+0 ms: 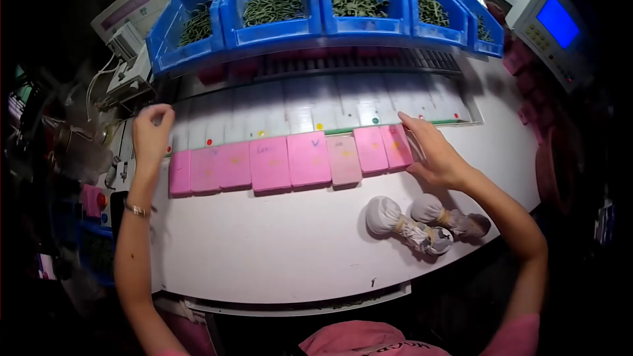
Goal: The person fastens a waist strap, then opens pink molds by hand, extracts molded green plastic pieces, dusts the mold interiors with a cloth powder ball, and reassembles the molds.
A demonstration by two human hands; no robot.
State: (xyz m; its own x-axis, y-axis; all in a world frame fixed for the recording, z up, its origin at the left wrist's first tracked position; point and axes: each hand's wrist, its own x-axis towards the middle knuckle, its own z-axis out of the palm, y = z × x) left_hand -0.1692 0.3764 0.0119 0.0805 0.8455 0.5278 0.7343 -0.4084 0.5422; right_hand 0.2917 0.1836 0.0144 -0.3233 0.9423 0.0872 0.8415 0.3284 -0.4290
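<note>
A row of several pink rectangular blocks, some with handwriting and yellow marks, lies on the white table. At its right end my right hand is open, thumb and fingers apart around the side edge of the last block. Beyond the left end my left hand is raised, its thumb and forefinger curled into a ring with the tips close together; nothing shows between them. Two cloth-wrapped bundles, one whitish and one greyer, both tied with yellowish bands, lie below my right hand.
Behind the blocks runs a pale panel with lanes and coloured dots. Above it hang several blue bins of green strips or leaves. A device with a blue screen stands right. The white table has a curved front edge.
</note>
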